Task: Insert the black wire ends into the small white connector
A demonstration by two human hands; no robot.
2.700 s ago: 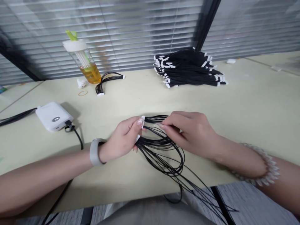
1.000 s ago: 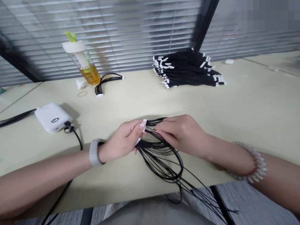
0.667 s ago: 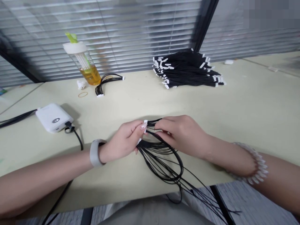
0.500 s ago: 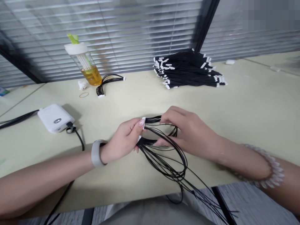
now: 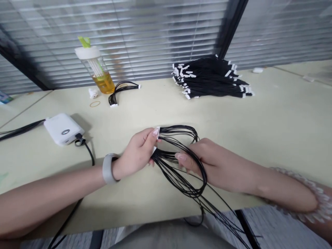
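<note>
My left hand (image 5: 136, 148) pinches the white connectors (image 5: 158, 132) of a black wire harness (image 5: 181, 185) between thumb and fingers. From the connectors the wires bend round in loops to the right, and their loose ends trail down over the table's front edge. On the right side of these loops, my right hand (image 5: 225, 169) is closed on the wires, thumb toward the lower bundle and some strands crossing over it. Its other fingers are partly hidden.
A pile of black wire harnesses (image 5: 212, 79) lies at the back. A short harness (image 5: 121, 90) sits beside a bottle of amber liquid (image 5: 103, 81). Left are a white power bank (image 5: 63, 128) with a cable, a rubber band (image 5: 94, 103) and crumpled tissue (image 5: 92, 93).
My right hand has moved down from the upper wires, leaving the upper loop uncovered, and its fingers have closed in around the loops. My left hand keeps its grip on the connectors.
</note>
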